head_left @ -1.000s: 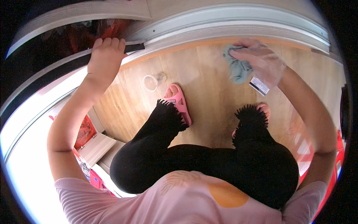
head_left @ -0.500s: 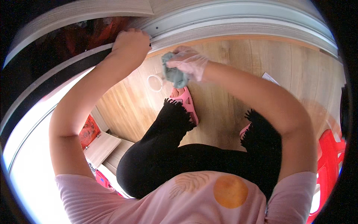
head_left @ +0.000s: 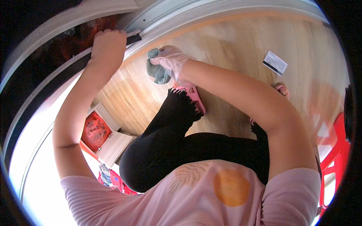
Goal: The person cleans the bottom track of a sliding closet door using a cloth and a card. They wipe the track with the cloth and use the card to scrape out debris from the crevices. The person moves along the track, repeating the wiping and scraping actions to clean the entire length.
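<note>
My bare left hand (head_left: 109,43) is closed over the top of a dark-framed door panel (head_left: 134,38) at the upper left, its fingertips hidden on the far side. A clear plastic glove covers my right hand (head_left: 171,62), which grips a crumpled grey-green cloth (head_left: 157,69). The cloth hangs above the wooden floor, a little to the right of the panel and apart from it. Just behind the cloth, the rim of a clear round container (head_left: 151,78) barely shows; the rest of it is hidden.
A pale track (head_left: 181,17) runs along the top. On the floor lies a printed card (head_left: 275,63). A red plastic stool (head_left: 337,145) stands at the right. To the left, a wooden compartment with its flap (head_left: 115,148) down holds a red bag (head_left: 96,131). My pink slipper (head_left: 195,98) is below the cloth.
The view has shifted, and both hands now appear farther left. The cloth covers most of the round container, which showed clearly before. The card has come fully into view.
</note>
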A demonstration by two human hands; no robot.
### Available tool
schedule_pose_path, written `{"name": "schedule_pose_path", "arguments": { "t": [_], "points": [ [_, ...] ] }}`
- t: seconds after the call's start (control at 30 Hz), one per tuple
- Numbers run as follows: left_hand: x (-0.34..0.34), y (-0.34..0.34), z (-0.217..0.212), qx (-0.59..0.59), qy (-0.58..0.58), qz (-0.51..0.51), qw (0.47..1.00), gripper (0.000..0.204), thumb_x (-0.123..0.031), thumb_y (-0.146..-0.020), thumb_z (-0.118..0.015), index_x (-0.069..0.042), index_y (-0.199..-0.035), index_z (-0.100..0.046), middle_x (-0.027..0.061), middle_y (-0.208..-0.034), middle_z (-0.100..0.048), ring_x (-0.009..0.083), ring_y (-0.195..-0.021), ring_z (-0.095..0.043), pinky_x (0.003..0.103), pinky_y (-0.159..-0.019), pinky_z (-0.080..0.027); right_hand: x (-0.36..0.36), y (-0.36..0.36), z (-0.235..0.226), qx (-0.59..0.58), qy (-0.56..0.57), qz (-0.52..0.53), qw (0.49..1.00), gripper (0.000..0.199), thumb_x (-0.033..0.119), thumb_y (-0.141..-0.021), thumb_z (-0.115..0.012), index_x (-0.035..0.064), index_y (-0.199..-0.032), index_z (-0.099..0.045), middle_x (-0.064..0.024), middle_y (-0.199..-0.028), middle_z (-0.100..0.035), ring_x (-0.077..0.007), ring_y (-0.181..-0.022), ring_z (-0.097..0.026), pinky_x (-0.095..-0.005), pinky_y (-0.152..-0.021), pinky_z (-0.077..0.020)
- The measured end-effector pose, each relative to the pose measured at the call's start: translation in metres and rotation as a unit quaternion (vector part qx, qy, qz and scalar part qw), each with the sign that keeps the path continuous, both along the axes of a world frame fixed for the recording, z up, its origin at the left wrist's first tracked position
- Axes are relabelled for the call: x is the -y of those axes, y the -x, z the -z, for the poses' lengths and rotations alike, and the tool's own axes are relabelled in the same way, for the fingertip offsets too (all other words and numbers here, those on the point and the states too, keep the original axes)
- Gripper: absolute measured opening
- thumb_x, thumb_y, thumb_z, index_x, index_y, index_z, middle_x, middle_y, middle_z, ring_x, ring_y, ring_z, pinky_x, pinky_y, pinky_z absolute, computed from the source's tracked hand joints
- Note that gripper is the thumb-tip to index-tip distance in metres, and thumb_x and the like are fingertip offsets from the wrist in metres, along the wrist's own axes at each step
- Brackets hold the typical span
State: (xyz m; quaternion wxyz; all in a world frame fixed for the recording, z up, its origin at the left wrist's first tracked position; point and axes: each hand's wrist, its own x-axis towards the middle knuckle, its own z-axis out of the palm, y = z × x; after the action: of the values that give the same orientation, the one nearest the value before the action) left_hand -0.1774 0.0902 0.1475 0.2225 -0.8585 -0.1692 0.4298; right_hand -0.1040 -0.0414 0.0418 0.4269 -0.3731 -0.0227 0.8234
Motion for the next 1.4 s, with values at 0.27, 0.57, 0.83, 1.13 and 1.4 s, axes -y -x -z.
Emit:
{"name": "schedule_pose_path", "arguments": {
  "t": [0.27, 0.57, 0.83, 1.13, 1.4],
  "points": [
    [-0.001, 0.013, -0.008, -0.009, 0.004, -0.012, 1.0, 0.026, -0.022, -0.074, -0.067, -0.004, -0.089, -0.056, 0.0122, -0.085, -0.061, 0.0272, -0.085, -0.06, 0.038, -0.075, -0.047, 0.002, 0.008, 0.002, -0.001, 0.046, 0.008, 0.999, 0.04, 0.014, -0.074, -0.065, 0.0022, -0.11, -0.052, -0.0137, -0.092, -0.06, -0.0221, -0.075, -0.061, -0.0364, -0.06, -0.053],
    [0.003, 0.007, -0.011, -0.06, -0.029, 0.018, 0.998, 0.025, -0.025, -0.079, -0.064, -0.009, -0.096, -0.058, 0.0058, -0.086, -0.062, 0.0183, -0.084, -0.06, 0.031, -0.074, -0.047, 0.022, 0.028, 0.082, 0.332, -0.14, -0.037, 0.932, 0.041, 0.024, -0.074, -0.063, 0.0022, -0.108, -0.054, -0.013, -0.091, -0.062, -0.0205, -0.078, -0.061, -0.0318, -0.067, -0.0507],
    [0.0, 0.014, -0.016, -0.003, 0.009, 0.049, 0.999, 0.02, -0.02, -0.075, -0.065, -0.007, -0.09, -0.06, 0.0066, -0.082, -0.063, 0.0199, -0.082, -0.061, 0.031, -0.071, -0.048, 0.001, 0.01, 0.018, 0.299, -0.109, 0.017, 0.948, 0.033, 0.017, -0.074, -0.062, 0.0031, -0.104, -0.055, -0.0137, -0.093, -0.061, -0.026, -0.083, -0.06, -0.0343, -0.072, -0.0478],
    [-0.012, 0.007, -0.001, -0.005, 0.023, 0.014, 1.0, 0.014, -0.008, -0.069, -0.058, -0.011, -0.077, -0.069, 0.0069, -0.077, -0.066, 0.0251, -0.078, -0.063, 0.037, -0.063, -0.045, -0.073, -0.05, -0.02, 0.598, -0.395, -0.114, 0.688, 0.028, 0.014, -0.072, -0.054, 0.0084, -0.099, -0.058, -0.0196, -0.097, -0.06, -0.0373, -0.091, -0.056, -0.0414, -0.079, -0.0443],
    [0.06, 0.086, -0.082, 0.469, 0.217, 0.026, 0.856, 0.012, -0.01, -0.074, -0.055, -0.006, -0.084, -0.058, 0.0071, -0.08, -0.057, 0.0234, -0.084, -0.056, 0.036, -0.077, -0.044, -0.1, -0.058, -0.057, 0.574, -0.453, -0.22, 0.645, 0.039, 0.023, -0.065, -0.064, 0.0085, -0.101, -0.057, -0.0186, -0.1, -0.059, -0.0344, -0.095, -0.056, -0.0393, -0.083, -0.0448]
  ]
}}
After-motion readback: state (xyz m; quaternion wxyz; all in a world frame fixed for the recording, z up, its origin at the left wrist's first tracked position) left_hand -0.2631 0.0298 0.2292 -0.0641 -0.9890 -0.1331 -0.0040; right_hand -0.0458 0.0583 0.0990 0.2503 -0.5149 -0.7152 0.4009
